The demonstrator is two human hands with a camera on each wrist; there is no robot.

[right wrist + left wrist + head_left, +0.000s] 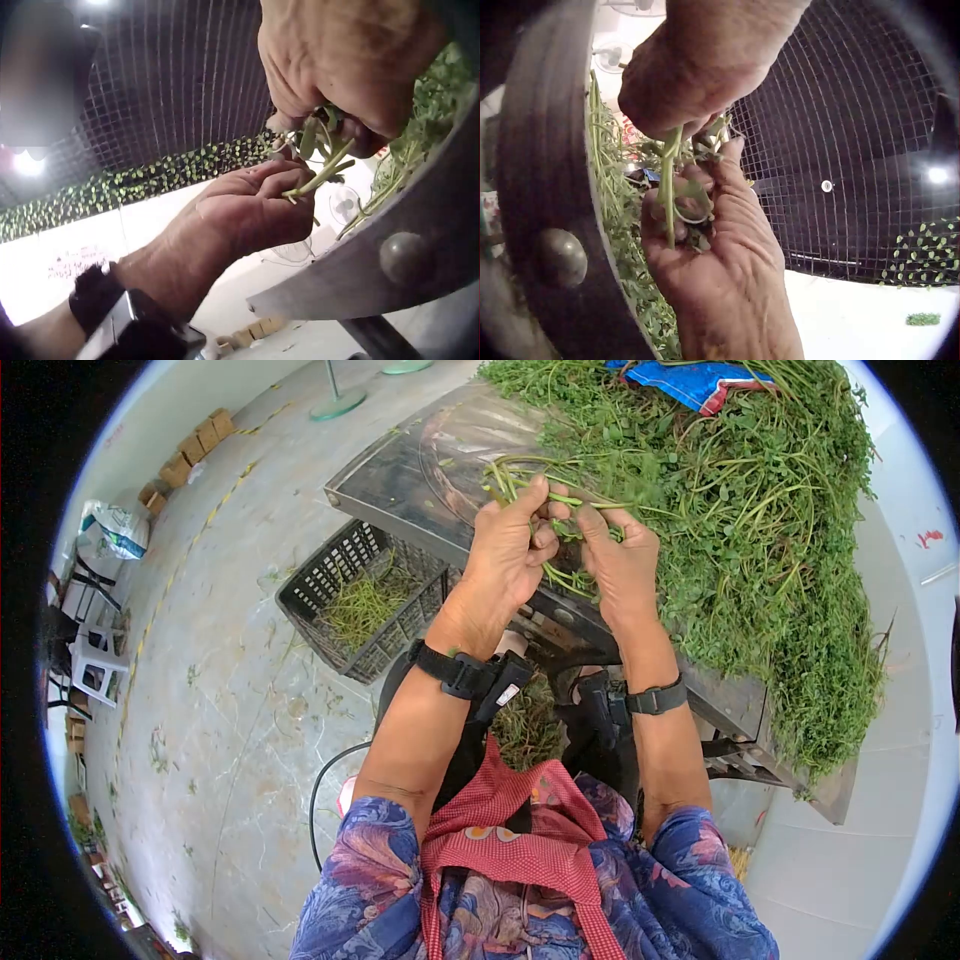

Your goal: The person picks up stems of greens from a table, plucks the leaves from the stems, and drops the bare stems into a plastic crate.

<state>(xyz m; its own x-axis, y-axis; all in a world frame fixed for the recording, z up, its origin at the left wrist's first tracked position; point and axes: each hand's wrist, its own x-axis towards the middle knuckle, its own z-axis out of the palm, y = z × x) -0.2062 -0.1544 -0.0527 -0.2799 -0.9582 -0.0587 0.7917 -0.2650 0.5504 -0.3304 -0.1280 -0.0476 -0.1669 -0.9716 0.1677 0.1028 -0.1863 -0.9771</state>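
Pinching a small bunch of green stems (pixel 548 510) at upper centre of the head view, the left hand (pixel 507 555) and right hand (pixel 622 560) meet fingertip to fingertip, both curled round it. The stems' long axis runs left to right across the fingers, just before the heap of greens (pixel 760 510) on the metal table (pixel 420 470); neither hand is nearer.

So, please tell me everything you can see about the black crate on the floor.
The crate is black and looks like plastic, with lattice walls full of small square openings. It sits upright on the grey floor, to the person's left, its far end tucked under the edge of the metal table. Inside lies a loose heap of thin green stems, well below the rim. Neither hand touches it.
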